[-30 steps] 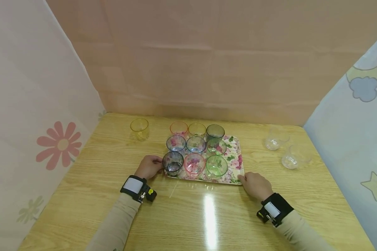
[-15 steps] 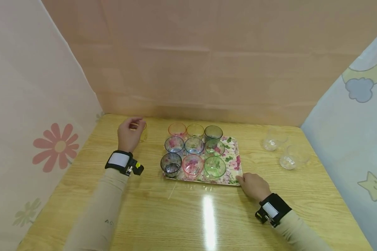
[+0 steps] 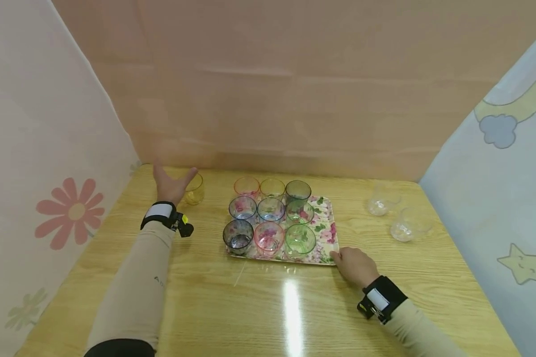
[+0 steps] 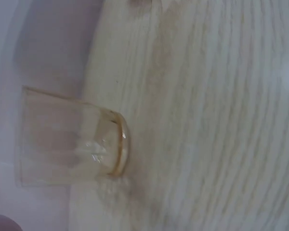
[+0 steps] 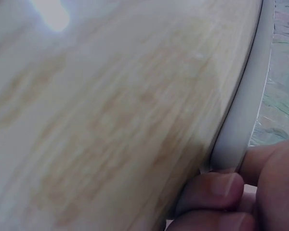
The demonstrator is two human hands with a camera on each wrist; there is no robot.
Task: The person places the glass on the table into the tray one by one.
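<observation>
At the far left of the table my left hand (image 3: 169, 187) has its thumb and fingers spread wide beside a yellow-tinted glass (image 3: 195, 192). In the left wrist view that glass (image 4: 72, 139) stands upright on the wood, with a fingertip in the lower left corner and a gap between them. My right hand (image 3: 355, 267) pinches the near right corner of a flower-patterned tray (image 3: 325, 225). Close up in the right wrist view, curled fingers (image 5: 212, 192) lie at the tray's pale rim (image 5: 243, 110).
Rows of tinted glasses fill most of the tray, among them a dark grey one (image 3: 238, 237), a pink one (image 3: 269, 239) and a green one (image 3: 300, 240). Two clear glasses (image 3: 378, 204) stand at the right. A cloth backdrop (image 3: 268, 99) rises behind the table.
My left hand has left the tray's left side, moved up and left to the yellow glass and spread its fingers. The right hand stays at the tray corner.
</observation>
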